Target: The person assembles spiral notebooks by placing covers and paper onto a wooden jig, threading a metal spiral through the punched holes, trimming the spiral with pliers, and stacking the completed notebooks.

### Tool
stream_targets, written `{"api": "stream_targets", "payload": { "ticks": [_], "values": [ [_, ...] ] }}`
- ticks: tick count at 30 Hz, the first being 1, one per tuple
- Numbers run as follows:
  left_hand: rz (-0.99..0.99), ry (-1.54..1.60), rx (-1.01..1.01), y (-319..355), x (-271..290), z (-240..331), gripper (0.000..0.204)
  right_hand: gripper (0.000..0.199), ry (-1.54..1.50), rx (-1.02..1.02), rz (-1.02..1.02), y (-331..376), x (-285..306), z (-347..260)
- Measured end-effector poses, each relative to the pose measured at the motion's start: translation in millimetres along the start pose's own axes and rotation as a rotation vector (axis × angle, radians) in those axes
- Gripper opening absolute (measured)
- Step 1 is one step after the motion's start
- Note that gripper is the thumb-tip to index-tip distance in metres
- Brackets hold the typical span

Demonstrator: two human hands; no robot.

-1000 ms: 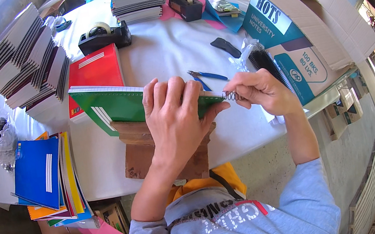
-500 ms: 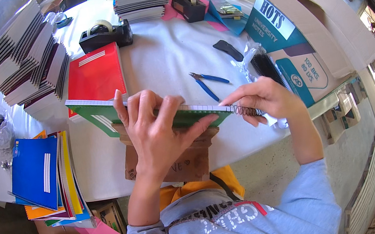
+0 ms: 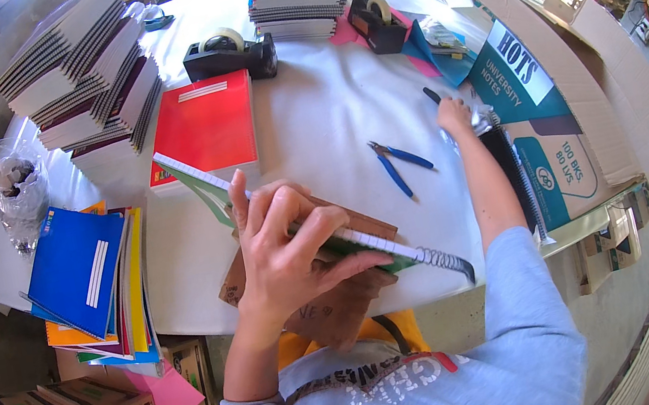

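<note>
The left hand (image 3: 285, 248) grips a green spiral-bound notebook (image 3: 367, 245) tilted above the white counter (image 3: 311, 127), while the right hand (image 3: 455, 115) reaches toward a clear plastic wrapper (image 3: 482, 121), grip unclear.

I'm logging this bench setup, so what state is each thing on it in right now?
Green notebook: tilted, gripped by the left hand, spiral wire sticking out.
Right hand: stretched out to the black spirals.
Blue-handled pliers: lying loose, handles spread.
Red notebook: flat, closed.
Cardboard box: flaps open.
Tape dispenser: loaded, upright.
</note>
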State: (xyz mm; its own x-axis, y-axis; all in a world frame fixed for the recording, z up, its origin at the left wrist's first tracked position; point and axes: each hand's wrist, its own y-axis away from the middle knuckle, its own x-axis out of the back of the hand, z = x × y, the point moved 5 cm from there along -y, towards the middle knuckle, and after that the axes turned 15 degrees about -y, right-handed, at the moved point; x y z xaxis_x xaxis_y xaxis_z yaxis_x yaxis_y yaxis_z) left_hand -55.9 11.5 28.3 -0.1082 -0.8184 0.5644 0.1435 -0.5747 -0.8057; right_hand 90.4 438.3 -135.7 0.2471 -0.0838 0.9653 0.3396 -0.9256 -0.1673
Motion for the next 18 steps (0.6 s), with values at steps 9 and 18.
{"api": "stream_targets", "payload": {
  "ticks": [9, 18],
  "values": [
    [0.136, -0.146, 0.133, 9.3, 1.5, 7.1, 0.049, 0.030, -2.170, 0.603, -0.529, 192.9, 178.1, -146.3],
    [0.118, -0.115, 0.159, 3.4, 3.4, 15.0, 0.056, 0.022, -1.416, 0.809, -0.579, 251.1, 171.7, -140.8]
  ]
}}
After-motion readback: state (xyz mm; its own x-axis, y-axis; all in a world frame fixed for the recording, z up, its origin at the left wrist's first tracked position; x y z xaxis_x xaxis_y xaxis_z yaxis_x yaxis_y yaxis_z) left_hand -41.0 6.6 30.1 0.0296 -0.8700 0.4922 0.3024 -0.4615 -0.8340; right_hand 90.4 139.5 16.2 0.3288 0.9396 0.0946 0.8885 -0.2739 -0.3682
